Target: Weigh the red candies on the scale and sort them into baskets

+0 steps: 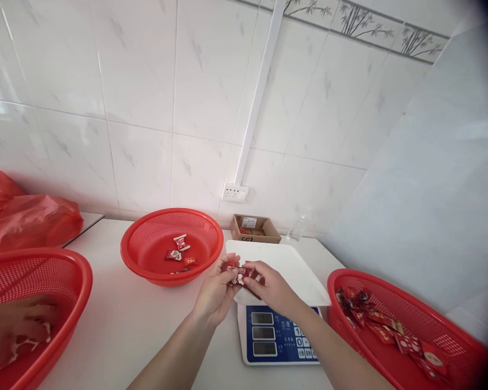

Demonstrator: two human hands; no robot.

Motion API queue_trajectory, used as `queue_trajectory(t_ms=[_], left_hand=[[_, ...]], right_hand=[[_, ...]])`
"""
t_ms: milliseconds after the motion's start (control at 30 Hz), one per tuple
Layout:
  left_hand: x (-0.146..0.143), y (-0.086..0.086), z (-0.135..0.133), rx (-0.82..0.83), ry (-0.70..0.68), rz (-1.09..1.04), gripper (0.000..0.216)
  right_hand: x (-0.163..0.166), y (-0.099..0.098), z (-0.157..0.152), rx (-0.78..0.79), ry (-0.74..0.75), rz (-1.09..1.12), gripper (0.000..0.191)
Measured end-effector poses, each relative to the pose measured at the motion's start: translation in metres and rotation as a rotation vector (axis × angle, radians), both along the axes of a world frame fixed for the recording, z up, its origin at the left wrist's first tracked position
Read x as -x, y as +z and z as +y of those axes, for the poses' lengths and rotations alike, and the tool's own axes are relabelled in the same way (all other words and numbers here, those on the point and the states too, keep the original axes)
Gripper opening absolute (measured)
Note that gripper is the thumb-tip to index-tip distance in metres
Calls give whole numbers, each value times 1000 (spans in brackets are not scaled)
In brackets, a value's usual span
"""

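My left hand [214, 292] and my right hand [271, 284] meet over the front of the scale's white tray [284, 265]. Between them are several small red wrapped candies [239, 275], gripped by the fingers of both hands. Below the tray shows the blue panel of the digital scale [264, 336], its displays dark; my right forearm covers part of the keypad. To the left of my hands stands a round red basket [146, 260] with a few wrapped candies [181, 242] on its bottom.
At right is a red basket [337, 279] holding many wrapped candies [409, 342]. Another red basket [81, 281] at left has a person's hand [16, 325] in it. A cardboard box [255, 227], a clear plastic item [296, 228] and red bags [36, 219] stand near the wall.
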State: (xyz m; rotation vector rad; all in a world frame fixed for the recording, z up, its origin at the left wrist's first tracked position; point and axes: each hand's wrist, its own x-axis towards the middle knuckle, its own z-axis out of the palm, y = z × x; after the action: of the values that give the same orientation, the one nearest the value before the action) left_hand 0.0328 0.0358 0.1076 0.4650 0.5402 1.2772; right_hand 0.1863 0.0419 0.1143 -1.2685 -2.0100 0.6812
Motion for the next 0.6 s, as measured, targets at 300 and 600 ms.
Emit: queue_trajectory(t_ms=[300, 600], left_hand=[[1, -5, 4, -13, 41, -82, 19], [8, -2, 6, 16, 96, -84, 19]], right_hand=[[-5, -2, 10, 64, -180, 273, 24], [-5, -25, 34, -287, -202, -366, 26]])
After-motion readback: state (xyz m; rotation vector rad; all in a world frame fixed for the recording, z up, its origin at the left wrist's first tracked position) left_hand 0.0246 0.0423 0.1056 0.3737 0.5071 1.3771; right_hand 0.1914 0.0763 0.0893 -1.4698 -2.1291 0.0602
